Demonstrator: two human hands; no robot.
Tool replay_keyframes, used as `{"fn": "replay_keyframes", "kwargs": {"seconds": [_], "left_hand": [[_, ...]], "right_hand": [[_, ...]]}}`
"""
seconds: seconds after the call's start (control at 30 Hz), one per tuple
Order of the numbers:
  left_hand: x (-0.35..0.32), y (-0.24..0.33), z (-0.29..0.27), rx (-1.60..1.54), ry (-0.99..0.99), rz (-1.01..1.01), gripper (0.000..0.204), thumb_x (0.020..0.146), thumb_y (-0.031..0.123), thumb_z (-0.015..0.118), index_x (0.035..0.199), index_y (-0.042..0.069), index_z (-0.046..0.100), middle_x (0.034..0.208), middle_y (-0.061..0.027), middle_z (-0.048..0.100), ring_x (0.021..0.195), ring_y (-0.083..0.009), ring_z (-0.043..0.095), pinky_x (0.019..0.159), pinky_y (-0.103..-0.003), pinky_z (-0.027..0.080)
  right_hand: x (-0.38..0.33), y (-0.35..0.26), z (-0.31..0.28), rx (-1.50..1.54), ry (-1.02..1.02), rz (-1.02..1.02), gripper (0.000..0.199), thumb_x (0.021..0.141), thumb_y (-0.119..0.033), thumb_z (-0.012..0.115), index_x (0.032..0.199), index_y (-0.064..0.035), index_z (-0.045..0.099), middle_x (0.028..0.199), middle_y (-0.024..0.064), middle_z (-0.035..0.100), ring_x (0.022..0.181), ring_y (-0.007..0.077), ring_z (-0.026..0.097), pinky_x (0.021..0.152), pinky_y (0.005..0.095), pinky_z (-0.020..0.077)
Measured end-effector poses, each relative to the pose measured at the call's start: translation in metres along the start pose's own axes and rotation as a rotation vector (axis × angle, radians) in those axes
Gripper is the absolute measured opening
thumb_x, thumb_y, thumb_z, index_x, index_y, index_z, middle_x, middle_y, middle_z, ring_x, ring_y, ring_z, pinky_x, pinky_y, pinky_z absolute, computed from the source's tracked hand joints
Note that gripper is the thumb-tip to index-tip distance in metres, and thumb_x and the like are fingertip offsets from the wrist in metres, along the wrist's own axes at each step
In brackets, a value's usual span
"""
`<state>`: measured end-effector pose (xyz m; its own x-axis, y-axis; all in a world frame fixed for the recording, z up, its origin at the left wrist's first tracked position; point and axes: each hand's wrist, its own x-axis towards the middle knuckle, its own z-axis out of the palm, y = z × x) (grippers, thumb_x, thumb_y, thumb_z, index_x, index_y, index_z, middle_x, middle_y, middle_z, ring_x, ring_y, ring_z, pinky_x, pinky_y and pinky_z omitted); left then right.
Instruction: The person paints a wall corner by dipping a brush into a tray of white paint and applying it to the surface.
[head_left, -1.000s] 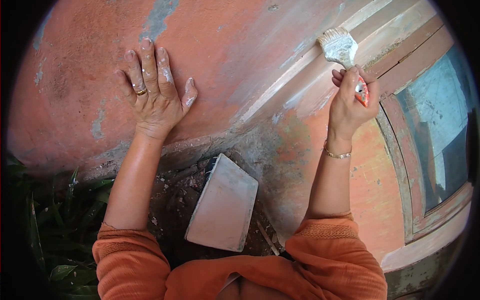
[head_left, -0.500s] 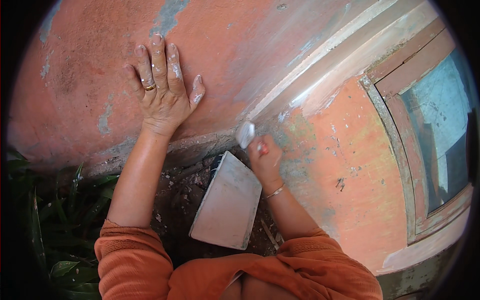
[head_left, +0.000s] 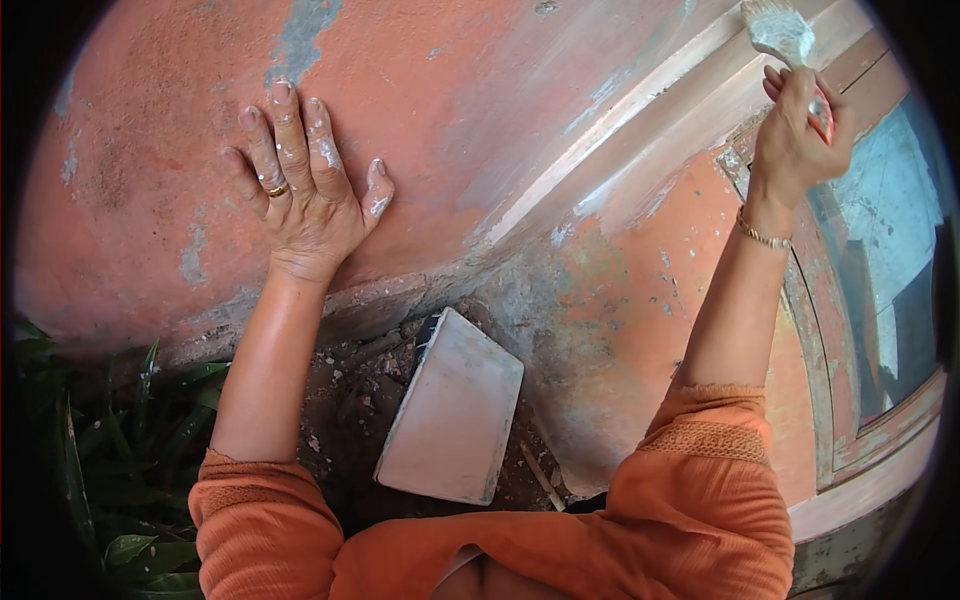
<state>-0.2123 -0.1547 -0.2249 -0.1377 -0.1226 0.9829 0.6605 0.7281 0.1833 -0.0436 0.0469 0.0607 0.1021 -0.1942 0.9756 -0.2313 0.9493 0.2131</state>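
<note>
Swung back up from low centre to upper right: right hand [head_left: 795, 140], grip clamped on brush [head_left: 785, 40] at the pale trim [head_left: 640, 110]. Left hand [head_left: 305, 190] flat, fingers spread on wall [head_left: 150, 200]. Could drip paint from loaded bristles onto sleeve [head_left: 715, 480] or tray [head_left: 455, 405] at lower centre.

The scene is lit by soft, even daylight, and no hard shadows are cast on the orange wall [head_left: 150, 220]. Straight edges are bent strongly toward the rim, and the corners are blacked out by the fisheye circle. The plants [head_left: 90, 440] at lower left are left dim. The centre is rendered sharply.
</note>
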Motion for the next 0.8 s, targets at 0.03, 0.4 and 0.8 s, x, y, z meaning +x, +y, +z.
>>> {"fn": "replay_keyframes", "kwargs": {"seconds": [0.03, 0.4, 0.8], "left_hand": [[0.001, 0.002, 0.0, -0.005, 0.003, -0.001, 0.081, 0.081, 0.045, 0.057, 0.141, 0.0, 0.027, 0.15, -0.0229, 0.024, 0.143, -0.039, 0.01, 0.113, -0.051, -0.002], [-0.001, 0.0, -0.001, 0.017, -0.033, -0.007, 0.081, 0.08, 0.045, 0.058, 0.141, 0.0, 0.028, 0.15, -0.0227, 0.024, 0.142, -0.039, 0.01, 0.113, -0.051, -0.001], [-0.003, -0.004, -0.003, -0.009, -0.041, -0.016, 0.081, 0.08, 0.045, 0.059, 0.141, 0.0, 0.03, 0.151, -0.0213, 0.024, 0.143, -0.0374, 0.009, 0.113, -0.051, -0.001]], "right_hand": [[-0.002, 0.012, -0.001, -0.004, 0.0, -0.004, 0.014, 0.084, -0.011, 0.063, 0.081, 0.0014, 0.058, 0.065, 0.008, 0.061, 0.056, 0.0149, 0.06, 0.054, 0.025, 0.0499], [-0.279, -0.106, -0.043, -0.256, -0.568, 0.311, 0.014, 0.078, 0.0, 0.065, 0.075, -0.0043, 0.051, 0.068, 0.0128, 0.051, 0.056, 0.0289, 0.054, 0.05, 0.0362, 0.0442], [-0.306, -0.119, -0.045, -0.232, -0.474, 0.547, 0.011, 0.08, -0.006, 0.065, 0.083, -0.004, 0.055, 0.073, 0.0152, 0.056, 0.064, 0.0325, 0.059, 0.059, 0.0384, 0.0479]]}}
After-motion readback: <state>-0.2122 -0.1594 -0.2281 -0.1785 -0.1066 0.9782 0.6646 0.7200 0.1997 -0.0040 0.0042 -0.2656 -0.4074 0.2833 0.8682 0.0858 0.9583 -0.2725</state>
